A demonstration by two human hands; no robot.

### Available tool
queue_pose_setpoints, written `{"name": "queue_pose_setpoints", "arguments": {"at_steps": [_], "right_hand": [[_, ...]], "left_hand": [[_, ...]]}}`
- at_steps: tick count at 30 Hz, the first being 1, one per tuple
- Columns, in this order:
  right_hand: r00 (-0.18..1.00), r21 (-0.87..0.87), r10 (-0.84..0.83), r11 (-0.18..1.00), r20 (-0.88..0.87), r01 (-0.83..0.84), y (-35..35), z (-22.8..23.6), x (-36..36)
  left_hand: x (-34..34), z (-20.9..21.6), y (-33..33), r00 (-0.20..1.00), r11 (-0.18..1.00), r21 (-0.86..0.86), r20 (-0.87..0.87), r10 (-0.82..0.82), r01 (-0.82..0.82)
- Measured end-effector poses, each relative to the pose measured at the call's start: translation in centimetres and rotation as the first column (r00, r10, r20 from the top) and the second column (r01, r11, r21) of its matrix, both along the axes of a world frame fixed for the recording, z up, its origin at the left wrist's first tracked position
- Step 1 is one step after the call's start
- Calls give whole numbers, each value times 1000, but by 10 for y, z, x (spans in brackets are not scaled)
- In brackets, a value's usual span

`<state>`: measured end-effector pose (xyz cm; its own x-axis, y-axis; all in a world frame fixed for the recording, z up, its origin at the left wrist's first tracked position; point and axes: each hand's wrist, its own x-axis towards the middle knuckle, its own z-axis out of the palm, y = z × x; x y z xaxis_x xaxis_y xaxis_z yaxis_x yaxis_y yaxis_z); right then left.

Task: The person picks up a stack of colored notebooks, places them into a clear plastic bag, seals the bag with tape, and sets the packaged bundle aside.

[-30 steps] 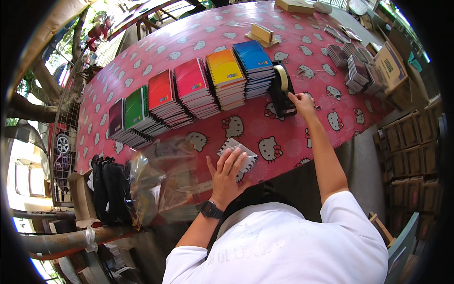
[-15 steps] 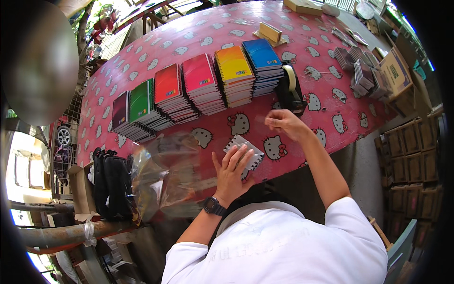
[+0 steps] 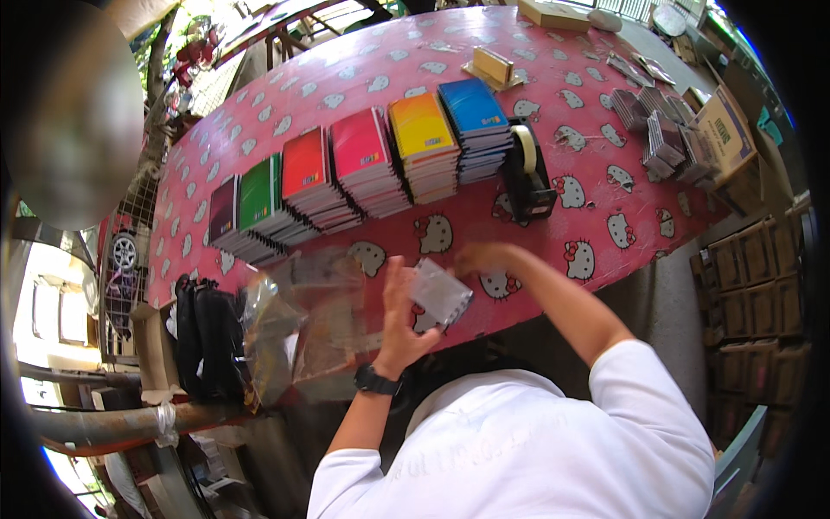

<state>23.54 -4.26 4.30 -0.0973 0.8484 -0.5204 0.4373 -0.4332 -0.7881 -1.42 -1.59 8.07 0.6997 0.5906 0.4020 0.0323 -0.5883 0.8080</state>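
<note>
A small spiral-bound notebook bundle [image 3: 444, 292], white side up and shiny as if in clear plastic, lies near the table's front edge. My left hand [image 3: 401, 316] holds it along its left side, fingers stretched at the far corner and thumb at the near one. My right hand [image 3: 484, 259], smeared by motion, is by the bundle's right corner; its fingers are unclear. Beyond stand notebook stacks in a row: dark purple [image 3: 224, 208], green [image 3: 260, 192], red [image 3: 304, 164], pink [image 3: 360, 147], yellow [image 3: 422, 125] and blue [image 3: 472, 111].
A black tape dispenser [image 3: 529, 186] stands right of the blue stack. Clear plastic bags [image 3: 303, 320] lie at the left front. Wrapped bundles [image 3: 661, 143] and a cardboard box [image 3: 724, 130] are at the right. A small wooden stand [image 3: 494, 67] sits on the pink tablecloth [image 3: 596, 221].
My right hand has moved left and nearer, down to the bundle. My left hand has shifted from flat on top of the bundle to its left side, uncovering its white face.
</note>
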Motion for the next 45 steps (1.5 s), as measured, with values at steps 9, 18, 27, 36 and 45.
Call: {"name": "queue_pose_setpoints", "arguments": {"at_steps": [9,18,27,36,45], "right_hand": [[457,106,-471,600,-755,793,-125,-1,-31],[531,704,-847,357,-34,614,-190,51,41],[96,896,-915,402,391,188,-123,94,321],[-228,504,-458,679,859,533,-70,79,494],[-236,592,-587,543,775,595,-51,87,516]], "left_hand": [[65,-6,45,924,725,-625,-13,-383,292],[207,41,-96,971,534,-811,210,-117,240],[183,23,-91,961,697,-703,-70,-268,143],[154,-10,-78,957,667,-736,-262,-125,-115],[156,2,-72,922,676,-697,-381,-70,-237]]}}
